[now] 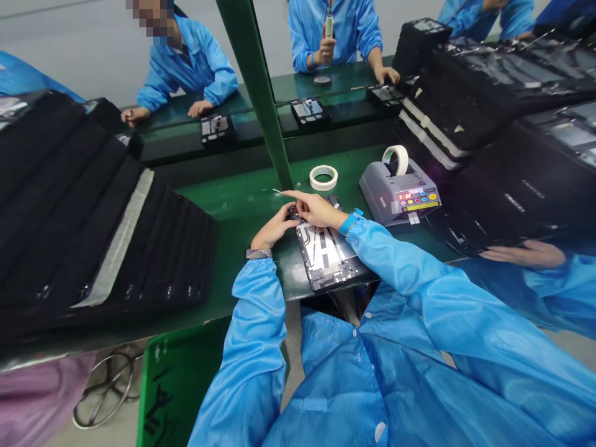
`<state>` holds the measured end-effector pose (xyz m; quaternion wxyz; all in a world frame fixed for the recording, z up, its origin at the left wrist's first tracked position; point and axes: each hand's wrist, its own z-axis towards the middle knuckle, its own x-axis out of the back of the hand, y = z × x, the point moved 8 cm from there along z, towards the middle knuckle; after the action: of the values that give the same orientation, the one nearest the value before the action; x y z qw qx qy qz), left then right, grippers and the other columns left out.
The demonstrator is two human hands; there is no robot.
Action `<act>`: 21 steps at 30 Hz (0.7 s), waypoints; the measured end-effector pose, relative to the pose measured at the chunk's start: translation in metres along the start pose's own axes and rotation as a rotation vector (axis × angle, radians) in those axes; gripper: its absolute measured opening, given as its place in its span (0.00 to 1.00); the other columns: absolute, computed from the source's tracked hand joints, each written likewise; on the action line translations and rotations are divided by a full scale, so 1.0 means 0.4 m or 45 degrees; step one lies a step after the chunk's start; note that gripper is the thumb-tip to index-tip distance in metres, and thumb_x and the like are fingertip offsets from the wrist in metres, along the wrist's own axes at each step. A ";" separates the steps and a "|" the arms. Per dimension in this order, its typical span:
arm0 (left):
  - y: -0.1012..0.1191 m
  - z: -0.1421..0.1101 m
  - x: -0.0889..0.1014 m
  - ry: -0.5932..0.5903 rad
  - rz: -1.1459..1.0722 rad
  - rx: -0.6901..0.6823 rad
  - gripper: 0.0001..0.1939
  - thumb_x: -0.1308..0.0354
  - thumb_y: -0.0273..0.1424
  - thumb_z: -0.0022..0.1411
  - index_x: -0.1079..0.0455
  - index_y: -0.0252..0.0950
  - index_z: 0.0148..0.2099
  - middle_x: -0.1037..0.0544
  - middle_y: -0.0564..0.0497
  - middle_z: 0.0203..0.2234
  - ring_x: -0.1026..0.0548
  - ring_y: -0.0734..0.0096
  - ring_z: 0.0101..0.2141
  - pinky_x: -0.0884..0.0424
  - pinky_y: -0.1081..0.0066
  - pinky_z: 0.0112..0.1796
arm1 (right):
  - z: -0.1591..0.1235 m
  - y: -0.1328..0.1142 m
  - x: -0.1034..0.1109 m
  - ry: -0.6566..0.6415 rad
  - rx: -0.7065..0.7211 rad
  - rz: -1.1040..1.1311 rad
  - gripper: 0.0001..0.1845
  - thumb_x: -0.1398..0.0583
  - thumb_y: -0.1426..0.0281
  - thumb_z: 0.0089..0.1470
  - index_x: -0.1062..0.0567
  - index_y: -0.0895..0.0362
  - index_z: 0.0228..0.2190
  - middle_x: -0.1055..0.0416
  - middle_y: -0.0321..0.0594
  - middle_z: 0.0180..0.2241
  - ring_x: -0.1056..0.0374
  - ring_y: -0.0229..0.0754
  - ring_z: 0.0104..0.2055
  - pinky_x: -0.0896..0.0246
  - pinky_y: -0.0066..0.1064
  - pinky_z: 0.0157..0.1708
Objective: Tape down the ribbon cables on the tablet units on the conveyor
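An opened tablet [326, 257] with its inner parts showing lies face up at the bench's front edge. My left hand [274, 230] is closed at its upper left corner, thumb and fingertips gripping that edge. Over the same corner, my right hand [319, 210] has its thumb and lower fingers bent together against the tablet. What they pinch is hidden. The right index finger points out to the left, and a thin white strip [277, 191] shows at its tip.
Behind the tablet lies a roll of tape [323, 178]. A grey tape dispenser [399, 194] stands to the right. Black stacks [107, 217] of devices rise on both sides. A green post [258, 87] stands ahead, a green crate [181, 379] below. Co-workers in blue sit opposite; another person's hand [526, 253] is at right.
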<state>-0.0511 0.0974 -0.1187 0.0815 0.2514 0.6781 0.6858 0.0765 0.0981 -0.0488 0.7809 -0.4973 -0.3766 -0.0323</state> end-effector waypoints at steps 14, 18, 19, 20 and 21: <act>-0.018 0.011 -0.002 0.143 -0.153 0.081 0.37 0.34 0.35 0.55 0.36 0.39 0.66 0.22 0.45 0.57 0.27 0.55 0.60 0.35 0.56 0.64 | -0.073 -0.019 0.057 0.366 -0.331 0.581 0.32 0.39 0.79 0.51 0.27 0.59 0.59 0.25 0.36 0.33 0.34 0.39 0.31 0.35 0.30 0.35; -0.016 0.013 -0.002 0.196 -0.311 0.033 0.33 0.31 0.31 0.51 0.32 0.39 0.60 0.21 0.46 0.53 0.26 0.55 0.59 0.36 0.54 0.65 | -0.143 -0.033 -0.011 0.212 -0.572 1.313 0.21 0.35 0.72 0.52 0.25 0.59 0.49 0.25 0.39 0.30 0.36 0.38 0.26 0.40 0.29 0.26; -0.016 0.013 -0.002 0.205 -0.339 0.027 0.33 0.31 0.30 0.51 0.32 0.39 0.59 0.21 0.47 0.53 0.26 0.56 0.58 0.36 0.54 0.65 | -0.154 -0.032 -0.025 0.189 -0.606 1.373 0.20 0.35 0.72 0.52 0.25 0.59 0.48 0.24 0.40 0.30 0.36 0.38 0.26 0.40 0.30 0.26; -0.017 0.013 -0.002 0.209 -0.358 0.029 0.33 0.31 0.29 0.50 0.32 0.39 0.59 0.21 0.47 0.52 0.26 0.56 0.58 0.36 0.54 0.65 | -0.160 -0.026 -0.029 0.209 -0.612 1.356 0.20 0.35 0.71 0.53 0.25 0.59 0.49 0.24 0.40 0.31 0.35 0.39 0.26 0.40 0.30 0.26; -0.018 0.012 -0.002 0.209 -0.366 0.037 0.32 0.31 0.29 0.51 0.32 0.40 0.59 0.21 0.47 0.52 0.25 0.56 0.58 0.36 0.54 0.65 | -0.160 -0.019 -0.022 0.264 -0.578 1.260 0.21 0.35 0.71 0.53 0.26 0.58 0.50 0.23 0.41 0.33 0.33 0.40 0.28 0.38 0.31 0.27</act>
<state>-0.0498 0.1019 -0.1262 0.1194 0.0962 0.7211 0.6756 0.1026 0.0401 -0.0626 0.6090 -0.7651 -0.0025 0.2093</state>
